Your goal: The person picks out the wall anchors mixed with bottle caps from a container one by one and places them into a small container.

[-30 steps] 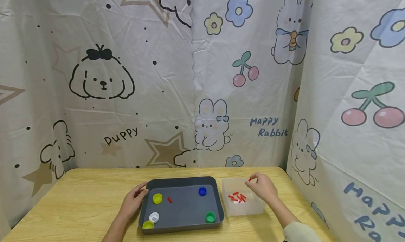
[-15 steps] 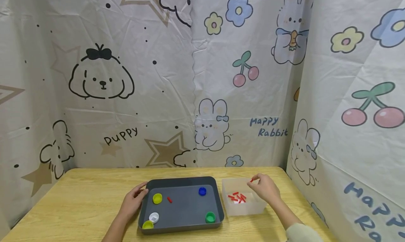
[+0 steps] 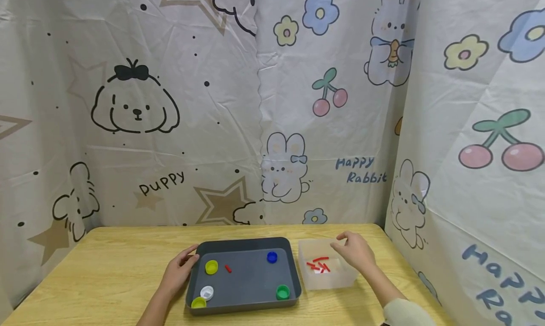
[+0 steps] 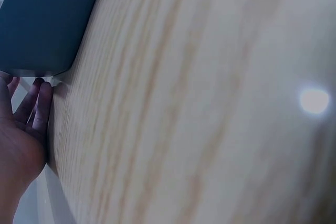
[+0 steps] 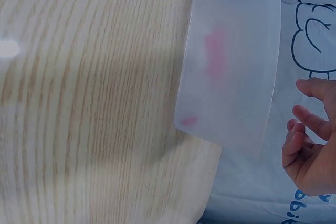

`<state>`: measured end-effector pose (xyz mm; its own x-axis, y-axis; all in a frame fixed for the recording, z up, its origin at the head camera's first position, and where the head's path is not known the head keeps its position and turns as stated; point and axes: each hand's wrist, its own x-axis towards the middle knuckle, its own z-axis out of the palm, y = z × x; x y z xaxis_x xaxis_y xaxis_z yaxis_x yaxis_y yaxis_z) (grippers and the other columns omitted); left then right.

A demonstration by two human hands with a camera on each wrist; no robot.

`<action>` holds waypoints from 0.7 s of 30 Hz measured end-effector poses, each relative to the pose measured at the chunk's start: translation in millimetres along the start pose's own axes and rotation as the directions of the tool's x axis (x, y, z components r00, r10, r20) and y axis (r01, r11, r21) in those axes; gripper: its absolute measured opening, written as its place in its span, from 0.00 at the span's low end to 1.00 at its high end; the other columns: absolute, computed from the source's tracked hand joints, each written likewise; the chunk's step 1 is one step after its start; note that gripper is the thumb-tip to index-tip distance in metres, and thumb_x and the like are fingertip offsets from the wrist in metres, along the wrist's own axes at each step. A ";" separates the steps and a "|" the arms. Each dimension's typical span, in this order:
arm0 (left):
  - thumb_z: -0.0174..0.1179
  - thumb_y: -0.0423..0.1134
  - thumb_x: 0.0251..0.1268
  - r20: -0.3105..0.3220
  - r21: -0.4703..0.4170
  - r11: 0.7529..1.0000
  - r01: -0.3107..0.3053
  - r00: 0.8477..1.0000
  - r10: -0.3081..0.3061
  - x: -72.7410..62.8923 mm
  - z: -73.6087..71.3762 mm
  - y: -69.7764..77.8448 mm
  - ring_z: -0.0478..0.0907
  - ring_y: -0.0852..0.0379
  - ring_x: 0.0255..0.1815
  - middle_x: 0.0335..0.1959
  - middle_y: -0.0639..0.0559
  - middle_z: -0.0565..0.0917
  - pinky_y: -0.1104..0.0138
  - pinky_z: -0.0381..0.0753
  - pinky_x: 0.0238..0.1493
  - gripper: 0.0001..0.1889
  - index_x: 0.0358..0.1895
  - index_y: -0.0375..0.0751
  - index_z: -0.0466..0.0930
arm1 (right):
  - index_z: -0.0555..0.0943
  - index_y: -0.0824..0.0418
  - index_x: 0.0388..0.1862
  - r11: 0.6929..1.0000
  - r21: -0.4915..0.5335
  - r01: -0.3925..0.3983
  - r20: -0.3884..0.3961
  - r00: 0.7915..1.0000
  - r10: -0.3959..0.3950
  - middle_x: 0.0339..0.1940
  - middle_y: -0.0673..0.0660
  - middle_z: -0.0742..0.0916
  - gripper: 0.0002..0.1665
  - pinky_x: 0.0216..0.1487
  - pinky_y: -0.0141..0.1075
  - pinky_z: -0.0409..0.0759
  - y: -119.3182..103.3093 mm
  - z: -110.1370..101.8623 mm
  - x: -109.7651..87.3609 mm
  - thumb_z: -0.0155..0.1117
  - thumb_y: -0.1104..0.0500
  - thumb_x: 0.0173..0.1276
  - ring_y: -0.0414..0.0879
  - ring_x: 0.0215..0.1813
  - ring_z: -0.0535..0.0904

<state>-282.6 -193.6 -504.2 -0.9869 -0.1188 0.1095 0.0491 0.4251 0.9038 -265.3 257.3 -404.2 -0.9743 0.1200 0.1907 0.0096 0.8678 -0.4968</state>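
My right hand [image 3: 356, 253] is over the far right of a translucent plastic box [image 3: 328, 282]. In the right wrist view its thumb and index finger stand apart with nothing between them, the other fingers loosely bent. Several small red sticks [image 3: 325, 267] lie at the bottom of the box. My left hand [image 3: 178, 271] rests against the left side of a dark grey tray [image 3: 247, 309], fingers fairly straight along its edge. On the tray are a single red stick [image 3: 228, 268] and bottle caps: yellow [image 3: 211, 267], white [image 3: 206, 293], blue [image 3: 272, 257] and green [image 3: 283, 292].
A second yellow cap [image 3: 198, 303] sits in the tray's near left corner. Tray and box stand side by side on a wood-grain table [image 3: 127, 255]. Printed cloth curtains [image 3: 238, 141] close off the back and sides.
The red stick that my right hand pinched has left its fingers and lies with the others in the box. The thumb and index finger have parted. My left hand has stayed at the tray.
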 end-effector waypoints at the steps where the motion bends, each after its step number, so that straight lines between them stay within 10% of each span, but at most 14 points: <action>1: 0.51 0.44 0.70 0.000 -0.001 1.000 0.001 1.000 -0.001 0.0 -0.2 0.1 0.74 0.54 0.46 0.52 0.38 0.79 0.68 0.72 0.41 0.23 0.65 0.43 0.68 | 0.80 0.64 0.46 1.000 0.002 0.005 0.000 1.000 -0.005 0.32 0.56 0.83 0.23 0.26 0.34 0.69 -1.3 0.8 0.8 0.64 0.49 0.59 0.45 0.32 0.75; 21: 0.51 0.45 0.70 -0.005 0.000 1.000 0.003 1.000 -0.003 2.0 0.6 -2.9 0.74 0.54 0.48 0.52 0.40 0.79 0.67 0.72 0.43 0.23 0.65 0.44 0.69 | 0.82 0.62 0.44 0.995 0.063 0.071 -0.006 0.997 -0.071 0.23 0.52 0.79 0.20 0.23 0.34 0.66 -39.2 17.9 7.3 0.66 0.50 0.57 0.42 0.23 0.71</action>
<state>-284.9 -194.4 -506.9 -0.9862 -0.1252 0.1086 0.0456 0.4250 0.9040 -276.8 215.5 -398.4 -0.9711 0.0610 0.2309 -0.0741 0.8421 -0.5341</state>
